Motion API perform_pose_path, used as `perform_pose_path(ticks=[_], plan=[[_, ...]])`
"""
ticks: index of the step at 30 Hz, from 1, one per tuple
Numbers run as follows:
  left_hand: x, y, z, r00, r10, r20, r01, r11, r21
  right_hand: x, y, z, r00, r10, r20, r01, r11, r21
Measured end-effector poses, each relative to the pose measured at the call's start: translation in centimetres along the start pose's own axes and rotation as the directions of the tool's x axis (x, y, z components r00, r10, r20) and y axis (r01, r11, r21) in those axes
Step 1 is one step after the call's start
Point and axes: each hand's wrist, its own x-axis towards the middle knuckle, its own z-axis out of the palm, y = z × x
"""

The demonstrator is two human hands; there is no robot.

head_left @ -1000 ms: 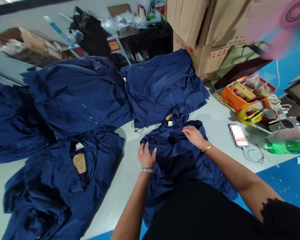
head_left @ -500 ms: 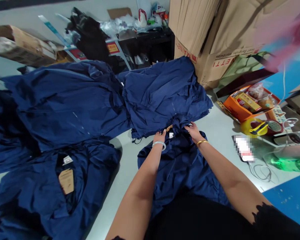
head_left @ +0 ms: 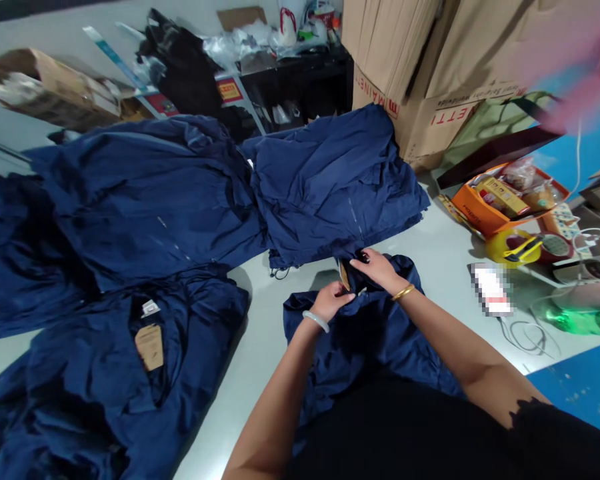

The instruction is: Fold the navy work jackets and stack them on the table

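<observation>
A navy jacket (head_left: 395,333) lies in front of me, its lower part hidden by my body. My left hand (head_left: 331,301), with a pale bangle at the wrist, pinches the jacket by its neck opening. Beside those fingers a brown hang tag (head_left: 344,275) stands edge-on. On the far side of the collar, my right hand (head_left: 379,270) grips the cloth between thumb and fingers; a gold bracelet circles that wrist. Just beyond both hands is a stack of navy jackets (head_left: 330,187).
More navy jackets (head_left: 145,193) are piled at the left, and one with a tag (head_left: 150,347) lies nearer. On the right are a phone (head_left: 491,288) with a cable, yellow tape (head_left: 513,248) and an orange box (head_left: 485,217). Cardboard boxes (head_left: 425,120) stand behind.
My left hand has moved down and right along the collar, and my right hand slightly down and left. The collar has come away from the stack, with the tag turned edge-on.
</observation>
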Motion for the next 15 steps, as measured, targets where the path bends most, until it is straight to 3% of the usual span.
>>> perform_pose_path(ticks=[2,4,7,10,11,13,14,15], plan=[[-1.4,0.1,0.7,1.000,-0.007,0.024,0.003,0.989,0.146,-0.9,-1.2,0.6,0.993,0.027,0.111,-0.008,0.987,-0.163],[-2.6,0.1,0.5,0.998,-0.066,0.015,0.059,0.957,0.283,-1.8,-1.3,0.6,0.990,0.033,0.139,0.006,0.963,-0.271],[-4.4,0.1,-0.9,0.988,-0.148,-0.040,0.151,0.899,0.411,-2.5,-0.1,-1.0,0.997,-0.043,-0.065,0.029,0.980,-0.196],[-5.8,0.4,-2.3,0.972,-0.055,-0.228,0.131,0.933,0.334,-2.4,1.4,-3.6,0.936,-0.087,-0.340,0.094,0.996,0.003],[-6.2,0.5,-2.5,0.939,0.015,-0.343,0.084,0.958,0.272,-2.2,1.7,-4.4,0.914,-0.102,-0.393,0.129,0.991,0.044],[-6.3,0.9,-2.6,0.807,0.134,-0.575,-0.037,0.983,0.179,-1.7,1.9,-5.6,0.892,-0.122,-0.435,0.173,0.982,0.080],[-6.2,1.1,-2.5,0.745,0.165,-0.647,-0.079,0.984,0.160,-1.5,1.8,-5.9,0.900,-0.113,-0.421,0.160,0.984,0.078],[-5.8,1.2,-2.3,0.710,0.170,-0.683,-0.090,0.984,0.152,-1.4,1.6,-6.1,0.918,-0.086,-0.388,0.120,0.991,0.064]])
